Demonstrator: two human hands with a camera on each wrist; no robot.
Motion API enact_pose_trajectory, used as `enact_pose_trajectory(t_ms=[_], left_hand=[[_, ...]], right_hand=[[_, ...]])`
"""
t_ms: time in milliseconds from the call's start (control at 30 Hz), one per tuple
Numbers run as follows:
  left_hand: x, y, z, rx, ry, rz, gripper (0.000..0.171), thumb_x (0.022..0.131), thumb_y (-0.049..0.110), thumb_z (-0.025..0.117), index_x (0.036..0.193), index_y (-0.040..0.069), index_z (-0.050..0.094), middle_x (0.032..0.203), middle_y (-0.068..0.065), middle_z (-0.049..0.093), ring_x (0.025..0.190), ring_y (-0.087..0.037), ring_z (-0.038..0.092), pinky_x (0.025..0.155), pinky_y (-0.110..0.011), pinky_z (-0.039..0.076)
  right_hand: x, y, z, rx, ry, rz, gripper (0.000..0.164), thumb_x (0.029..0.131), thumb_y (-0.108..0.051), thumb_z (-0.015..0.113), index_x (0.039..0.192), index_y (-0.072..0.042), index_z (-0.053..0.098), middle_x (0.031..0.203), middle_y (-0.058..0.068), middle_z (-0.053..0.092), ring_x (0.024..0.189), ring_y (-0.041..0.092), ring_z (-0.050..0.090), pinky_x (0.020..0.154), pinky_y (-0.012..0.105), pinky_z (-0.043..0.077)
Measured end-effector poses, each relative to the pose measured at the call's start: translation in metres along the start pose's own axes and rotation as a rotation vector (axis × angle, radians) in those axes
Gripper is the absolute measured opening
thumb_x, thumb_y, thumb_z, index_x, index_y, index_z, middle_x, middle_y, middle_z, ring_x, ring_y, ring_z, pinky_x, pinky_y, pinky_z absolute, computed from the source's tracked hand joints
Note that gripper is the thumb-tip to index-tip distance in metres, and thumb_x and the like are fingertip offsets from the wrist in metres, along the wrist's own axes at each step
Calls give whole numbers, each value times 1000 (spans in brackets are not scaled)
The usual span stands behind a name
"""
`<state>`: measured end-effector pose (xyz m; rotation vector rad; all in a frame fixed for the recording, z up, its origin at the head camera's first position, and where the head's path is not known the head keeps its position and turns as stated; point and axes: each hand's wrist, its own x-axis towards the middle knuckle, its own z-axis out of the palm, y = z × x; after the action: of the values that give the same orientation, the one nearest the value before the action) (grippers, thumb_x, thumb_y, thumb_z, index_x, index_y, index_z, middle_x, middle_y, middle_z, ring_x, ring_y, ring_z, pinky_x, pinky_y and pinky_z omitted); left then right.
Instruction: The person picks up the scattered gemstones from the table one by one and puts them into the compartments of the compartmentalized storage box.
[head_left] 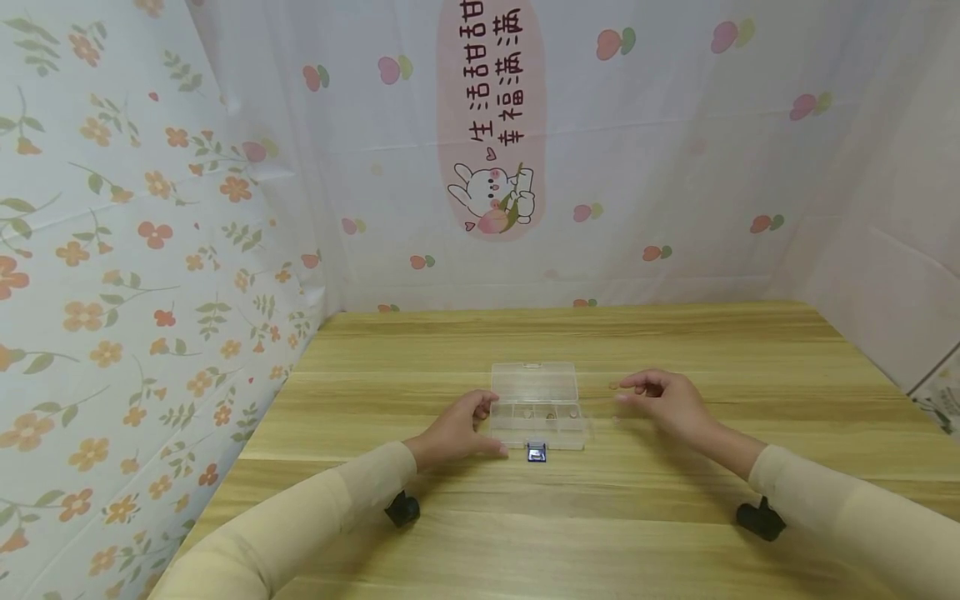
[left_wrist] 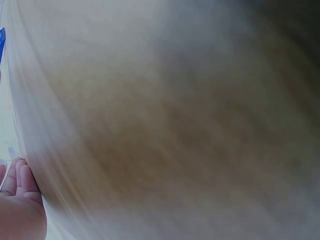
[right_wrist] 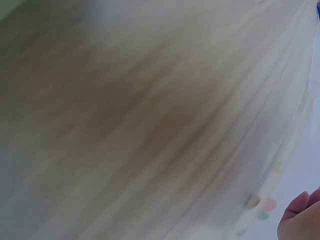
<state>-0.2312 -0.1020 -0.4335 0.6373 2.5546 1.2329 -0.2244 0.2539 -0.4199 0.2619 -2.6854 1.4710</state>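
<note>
A clear plastic compartment box lies on the table with its lid folded back. Small ring-like pieces sit in several of its compartments. My left hand holds the box's left end, thumb at the front corner and curled fingers along the side. Off to the right of the box, my right hand reaches down with thumb and forefinger apart. Close to its fingertips is a small gold-coloured piece. In the right wrist view a small ring lies a little away from that hand.
A small dark-blue piece is at the box's front edge. The wood-grain table meets a printed curtain at the back and a floral one on the left. Another tiny piece lies beyond the ring.
</note>
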Motion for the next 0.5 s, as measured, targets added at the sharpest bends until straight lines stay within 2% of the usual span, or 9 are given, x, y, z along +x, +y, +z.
enact_pose_trajectory(t_ms=[200,500], left_hand=[[1,0,0,5,4,7,81,73,27,88,139,6,46,116,0,51,104,-17,46,93,-35,40],[1,-1,0,-3,3,9,80,73,26,88,138,6,46,116,0,50,104,-16,46,92,-35,40]], right_hand=[[-7,10,-15,-15,9,19,43,86,-31,75,112,3,67,96,11,57,80,18,50,61,24,47],[-15,23,-35,-78,3,46,46,88,-33,74,116,2,65,101,12,59,85,17,53,65,25,48]])
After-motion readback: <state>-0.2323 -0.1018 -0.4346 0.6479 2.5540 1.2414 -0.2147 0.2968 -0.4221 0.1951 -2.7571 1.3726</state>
